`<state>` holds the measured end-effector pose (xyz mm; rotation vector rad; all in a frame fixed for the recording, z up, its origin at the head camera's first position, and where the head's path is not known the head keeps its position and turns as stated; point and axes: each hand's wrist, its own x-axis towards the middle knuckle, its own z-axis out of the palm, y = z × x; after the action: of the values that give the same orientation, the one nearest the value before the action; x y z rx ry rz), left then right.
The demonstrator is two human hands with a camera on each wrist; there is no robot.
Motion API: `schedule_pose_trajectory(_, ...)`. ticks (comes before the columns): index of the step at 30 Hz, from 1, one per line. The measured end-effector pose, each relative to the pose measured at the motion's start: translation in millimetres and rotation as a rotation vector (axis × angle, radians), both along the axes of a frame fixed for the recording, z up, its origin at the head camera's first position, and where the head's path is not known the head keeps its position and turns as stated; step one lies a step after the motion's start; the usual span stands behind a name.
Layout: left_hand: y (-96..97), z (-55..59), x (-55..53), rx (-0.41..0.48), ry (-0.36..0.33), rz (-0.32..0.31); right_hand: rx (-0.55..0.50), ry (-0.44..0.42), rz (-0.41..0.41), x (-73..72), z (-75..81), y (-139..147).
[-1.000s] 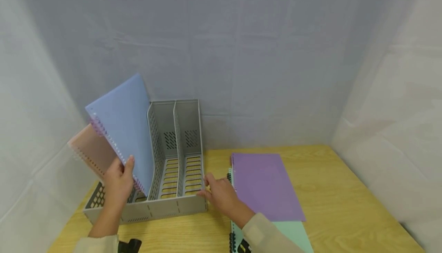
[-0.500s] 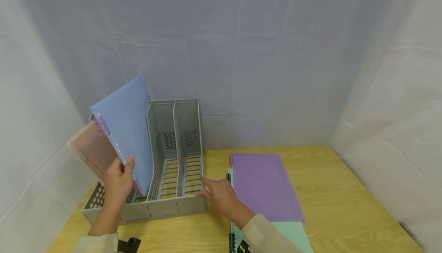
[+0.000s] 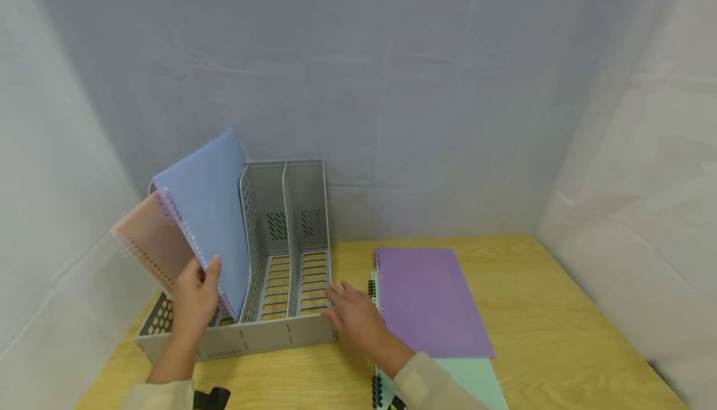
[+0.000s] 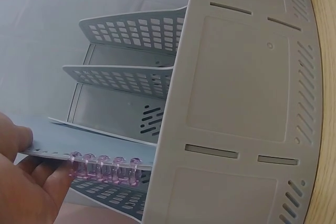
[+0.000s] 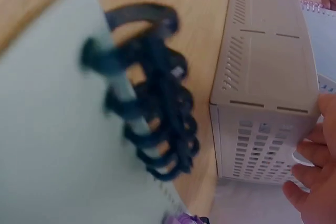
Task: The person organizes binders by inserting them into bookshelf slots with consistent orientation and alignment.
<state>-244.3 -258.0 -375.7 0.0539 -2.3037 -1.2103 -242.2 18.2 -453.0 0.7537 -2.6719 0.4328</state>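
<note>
My left hand (image 3: 195,298) pinches a blue spiral notebook (image 3: 210,211) by its ring-bound edge, thumb on the cover and fingers behind. Tilted, the notebook stands partly inside a grey file organizer (image 3: 263,335), left of a perforated divider. Its clear purple rings (image 4: 105,169) show close to the organizer's front wall in the left wrist view. Behind and left of it leans a pink spiral notebook (image 3: 154,239), its lower part hidden. At the organizer's right front corner rests my right hand (image 3: 361,320), fingers fairly straight and touching the side wall, as the right wrist view shows.
Right of the organizer, a purple notebook (image 3: 431,301) lies on a mint-green notebook (image 3: 476,379) with black rings (image 5: 157,93). Both are on the wooden table (image 3: 554,335). White sheeting (image 3: 437,117) hangs behind and on both sides.
The blue notebook has moved slightly down and to the right in my left hand. My right hand's fingers have straightened and spread a little at the organizer's corner.
</note>
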Motion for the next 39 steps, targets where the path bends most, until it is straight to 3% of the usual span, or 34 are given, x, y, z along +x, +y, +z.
schedule_pose_trajectory(11,3.0,-2.1,-2.1,0.009,-0.006,-0.006,0.043,0.114,0.002,2.7,-9.1,-0.6)
schedule_pose_trajectory(24,1.9,-5.0,-1.4,-0.007,-0.017,0.013,0.091,0.164,-0.022,6.3,-9.7,-3.5)
schedule_pose_trajectory(39,3.7,-24.4,-10.6,0.018,0.009,0.036,0.048,0.167,-0.027,10.0,-10.4,-6.7)
